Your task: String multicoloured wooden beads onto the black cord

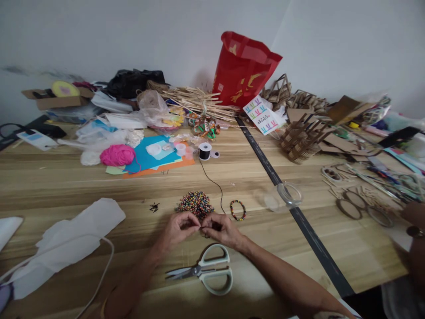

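Note:
My left hand [182, 228] and my right hand [222, 228] meet fingertip to fingertip at the near side of a heap of small multicoloured beads [195, 203]. Both pinch a thin black cord [217, 184], which runs down from a black spool [205, 151] to my right hand. A small dark loop shows just under the fingertips; whether a bead is between them is too small to tell. To the right of my right hand lies a beaded bracelet [238, 210]. Scissors with pale green handles [215, 270] rest below the hands, blades pointing left.
Short black cord scraps [154, 207] lie left of the beads. Farther right are a clear tape roll [289, 194] and small woven baskets [300, 139]. Pink yarn [117, 155], blue paper [142, 153] and a red bag [244, 71] stand behind. Another person's arm [415, 235] shows at right.

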`<state>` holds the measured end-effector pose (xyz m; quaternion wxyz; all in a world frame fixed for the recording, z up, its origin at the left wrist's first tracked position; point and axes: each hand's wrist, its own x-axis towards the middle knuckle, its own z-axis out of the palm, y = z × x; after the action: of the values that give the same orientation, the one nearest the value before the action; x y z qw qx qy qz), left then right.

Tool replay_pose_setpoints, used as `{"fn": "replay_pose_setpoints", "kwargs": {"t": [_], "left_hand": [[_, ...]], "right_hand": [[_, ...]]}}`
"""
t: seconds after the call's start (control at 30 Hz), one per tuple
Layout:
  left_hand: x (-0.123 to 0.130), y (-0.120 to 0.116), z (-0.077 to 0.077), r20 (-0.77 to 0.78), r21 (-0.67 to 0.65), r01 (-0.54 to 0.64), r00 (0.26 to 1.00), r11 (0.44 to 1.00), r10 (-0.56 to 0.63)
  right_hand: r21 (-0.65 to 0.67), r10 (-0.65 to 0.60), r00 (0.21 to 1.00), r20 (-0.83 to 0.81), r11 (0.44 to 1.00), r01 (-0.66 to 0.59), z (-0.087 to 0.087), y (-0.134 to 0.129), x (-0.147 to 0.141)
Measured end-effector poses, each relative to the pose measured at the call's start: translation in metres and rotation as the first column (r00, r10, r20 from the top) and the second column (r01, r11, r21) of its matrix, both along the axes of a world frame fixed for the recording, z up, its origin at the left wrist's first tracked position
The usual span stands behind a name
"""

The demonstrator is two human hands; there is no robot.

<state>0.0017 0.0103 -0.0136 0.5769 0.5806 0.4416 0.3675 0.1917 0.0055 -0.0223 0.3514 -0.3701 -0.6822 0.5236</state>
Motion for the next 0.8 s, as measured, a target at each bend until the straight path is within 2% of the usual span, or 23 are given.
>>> {"fn": "replay_pose_setpoints", "kwargs": {"t": [0.2, 0.43, 0.6, 0.7, 0.8], "left_hand": [[0.001, 0.000, 0.000, -0.037, 0.011, 0.005, 0.999, 1.000, -0.005], [-0.001, 0.001, 0.000, -0.026, 0.026, -0.067, 0.997, 0.997, 0.068], [-0.003, 0.003, -0.005, -0.030, 0.047, -0.172, 0.984, 0.984, 0.173], [-0.005, 0.004, -0.009, -0.079, 0.107, -0.208, 0.973, 0.972, 0.217], [-0.006, 0.004, -0.011, -0.186, 0.226, -0.169, 0.959, 0.959, 0.213]], "right_hand": [[0.132, 0.031, 0.998, 0.045, 0.991, -0.037, 0.002, 0.002, 0.001], [-0.016, 0.020, 1.000, 0.015, 1.000, -0.020, -0.006, 0.001, 0.002], [-0.084, -0.013, 1.000, -0.021, 0.996, 0.011, -0.007, 0.001, 0.000], [-0.112, -0.026, 0.999, -0.048, 0.993, 0.020, -0.007, 0.001, -0.001], [-0.125, -0.037, 0.997, -0.063, 0.992, 0.029, -0.008, 0.001, -0.001]]}}
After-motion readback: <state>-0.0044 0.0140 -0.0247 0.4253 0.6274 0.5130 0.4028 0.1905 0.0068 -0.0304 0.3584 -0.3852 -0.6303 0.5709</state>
